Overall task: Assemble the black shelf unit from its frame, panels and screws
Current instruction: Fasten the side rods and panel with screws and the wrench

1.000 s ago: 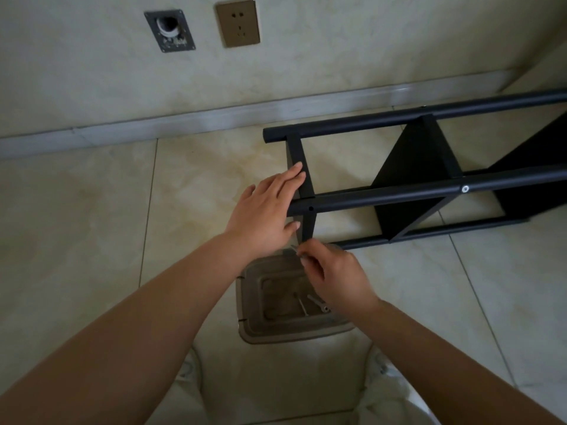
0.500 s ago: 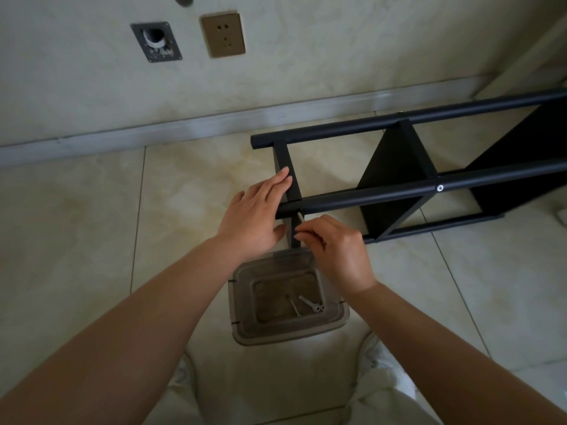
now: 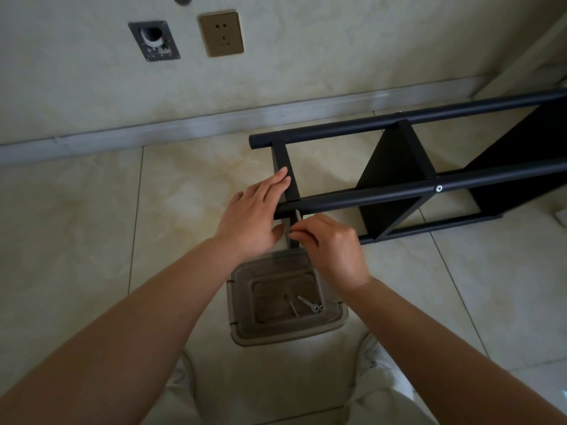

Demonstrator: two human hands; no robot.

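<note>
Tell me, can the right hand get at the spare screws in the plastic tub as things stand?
Probably yes: the tub is open-topped, right under the right hand, and the screws lie uncovered. But that hand is pinching a screw at the frame.

Right hand (image 3: 333, 245) pinches screw (image 3: 297, 216) under frame (image 3: 352, 200); left hand (image 3: 254, 214) steadies.

I am reaching both bare forearms forward, my left hand (image 3: 250, 214) lying palm down with its fingers straight and thumb spread, my right hand (image 3: 329, 246) sitting just beside it, knuckles up, its fingertips (image 3: 297, 232) pinched together.
</note>
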